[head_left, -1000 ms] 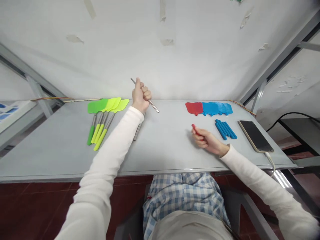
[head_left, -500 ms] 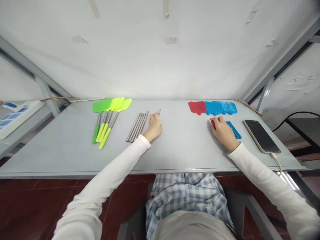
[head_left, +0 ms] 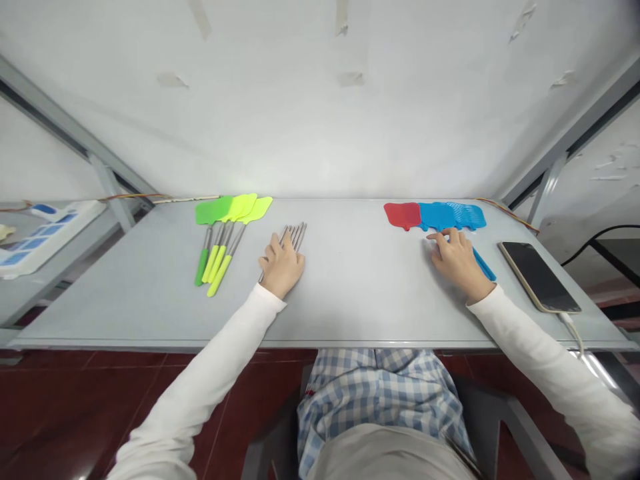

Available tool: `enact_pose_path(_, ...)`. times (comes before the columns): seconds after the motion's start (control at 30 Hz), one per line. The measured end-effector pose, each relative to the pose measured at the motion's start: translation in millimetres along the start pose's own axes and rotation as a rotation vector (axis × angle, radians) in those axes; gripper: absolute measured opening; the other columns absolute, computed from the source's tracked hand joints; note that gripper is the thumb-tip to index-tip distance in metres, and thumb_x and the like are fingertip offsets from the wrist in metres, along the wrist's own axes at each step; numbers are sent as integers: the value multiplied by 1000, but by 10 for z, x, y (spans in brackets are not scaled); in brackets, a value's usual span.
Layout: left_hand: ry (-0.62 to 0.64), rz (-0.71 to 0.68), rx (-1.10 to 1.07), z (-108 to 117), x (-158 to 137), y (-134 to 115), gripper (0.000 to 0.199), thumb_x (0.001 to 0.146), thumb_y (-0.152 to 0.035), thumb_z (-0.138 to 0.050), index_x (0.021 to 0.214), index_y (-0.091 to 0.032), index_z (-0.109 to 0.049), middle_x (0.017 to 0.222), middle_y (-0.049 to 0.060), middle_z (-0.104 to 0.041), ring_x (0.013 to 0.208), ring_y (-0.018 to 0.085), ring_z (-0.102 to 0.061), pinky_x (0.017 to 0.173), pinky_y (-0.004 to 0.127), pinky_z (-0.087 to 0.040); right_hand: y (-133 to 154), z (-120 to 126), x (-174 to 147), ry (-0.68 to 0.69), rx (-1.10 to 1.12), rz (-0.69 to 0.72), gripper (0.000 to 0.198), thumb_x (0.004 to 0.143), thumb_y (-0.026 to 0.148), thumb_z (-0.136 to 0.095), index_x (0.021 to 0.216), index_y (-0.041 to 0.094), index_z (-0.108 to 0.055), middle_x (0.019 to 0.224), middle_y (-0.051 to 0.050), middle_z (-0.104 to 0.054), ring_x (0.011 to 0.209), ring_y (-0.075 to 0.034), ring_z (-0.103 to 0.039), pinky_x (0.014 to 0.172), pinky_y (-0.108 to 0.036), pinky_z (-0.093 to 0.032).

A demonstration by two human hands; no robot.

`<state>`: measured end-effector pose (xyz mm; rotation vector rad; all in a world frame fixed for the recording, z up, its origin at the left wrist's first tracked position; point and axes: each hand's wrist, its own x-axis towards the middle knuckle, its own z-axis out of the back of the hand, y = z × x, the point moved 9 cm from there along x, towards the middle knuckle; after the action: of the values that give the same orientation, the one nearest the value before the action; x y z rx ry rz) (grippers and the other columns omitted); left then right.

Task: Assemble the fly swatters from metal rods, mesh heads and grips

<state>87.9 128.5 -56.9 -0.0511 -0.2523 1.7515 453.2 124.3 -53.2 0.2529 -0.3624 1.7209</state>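
My left hand (head_left: 283, 267) lies over a row of thin metal rods (head_left: 300, 235), its fingers curled down around them. The rods' upper ends stick out beyond the fingers, while most of their length is covered. My right hand (head_left: 456, 262) rests low over the blue handles (head_left: 484, 265), index finger stretched to the left and fingers apart. What is under its palm is hidden. Just above it lie a red fly swatter head (head_left: 403, 215) and several overlapping blue fly swatter heads (head_left: 439, 215).
Several green and yellow fly swatters (head_left: 220, 250) with metal shafts lie at the left. A phone (head_left: 540, 275) with a charging cable is at the right. A white and blue power strip (head_left: 47, 237) sits beyond the left edge. The wall (head_left: 320, 133) bounds the back.
My left hand has shifted left from beside the rods to over them, and the single rod no longer shows apart. The red handle near my right fingers is now out of sight.
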Motion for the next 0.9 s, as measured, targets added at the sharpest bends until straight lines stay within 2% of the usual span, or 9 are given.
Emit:
enact_pose_path(0.2, -6, -20, 70, 10, -90, 72, 58, 90, -24, -37, 146, -10, -42, 151, 24, -37, 131, 40, -43, 105, 54, -38, 331, 92, 79, -64, 103, 115, 34, 94, 25, -40, 119, 13, -61, 116, -19, -54, 100, -32, -51, 78, -41, -40)
enact_pose_path(0.4, -13, 5, 72, -21, 46, 93, 57, 91, -25, -35, 145, -7, -43, 151, 24, -37, 130, 41, -42, 105, 55, -39, 515, 134, 128, -107, 136, 194, 31, 96, 24, -41, 114, 15, -64, 117, -16, -56, 96, -29, -50, 81, -41, -38)
enact_pose_path(0.67, 53, 19, -1, -78, 129, 186, 63, 89, -30, -37, 148, -6, -37, 152, 25, -33, 137, 41, -34, 110, 56, -32, 476, 104, 78, -134, 219, 217, 26, 95, 24, -44, 110, 18, -64, 119, -14, -55, 97, -28, -50, 81, -40, -37)
enact_pose_path(0.8, 113, 1, -49, -89, 209, 238, 64, 91, -36, -34, 152, -15, -33, 157, 21, -27, 143, 40, -28, 113, 59, -26, 451, 97, 83, -145, 273, 212, 25, 94, 24, -45, 109, 18, -64, 118, -14, -55, 99, -27, -51, 83, -41, -38)
enact_pose_path(0.9, 133, -55, -88, -68, 442, 211, 62, 94, -45, -28, 151, -24, -35, 159, 16, -24, 144, 40, -26, 113, 60, -25, 451, 85, 81, -150, 306, 221, 24, 94, 24, -45, 109, 19, -64, 118, -13, -55, 98, -27, -51, 83, -41, -39)
